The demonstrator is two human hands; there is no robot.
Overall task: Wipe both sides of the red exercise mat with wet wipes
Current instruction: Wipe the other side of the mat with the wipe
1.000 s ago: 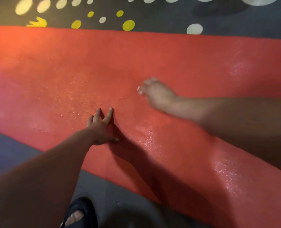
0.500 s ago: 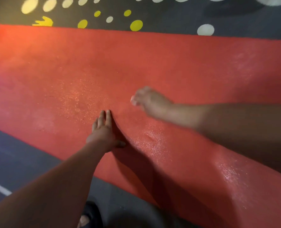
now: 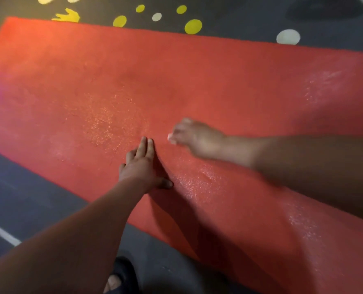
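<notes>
The red exercise mat lies flat on the floor and fills most of the view, with wet shiny streaks on its right half. My left hand presses flat on the mat near its front edge, fingers straight and together. My right hand is blurred just right of and beyond the left fingertips. Its fingers curl down onto the mat, and a small white bit of a wet wipe shows under the fingertips. Most of the wipe is hidden by the hand.
The dark grey floor surrounds the mat, with yellow and white dots beyond its far edge and a white line at lower left. My foot in a dark sandal stands on the floor close to the mat's front edge.
My right hand has slid across the mat toward me and to the left, ending close to my left fingertips. The left hand stays pressed on the mat, fingers now closer together.
</notes>
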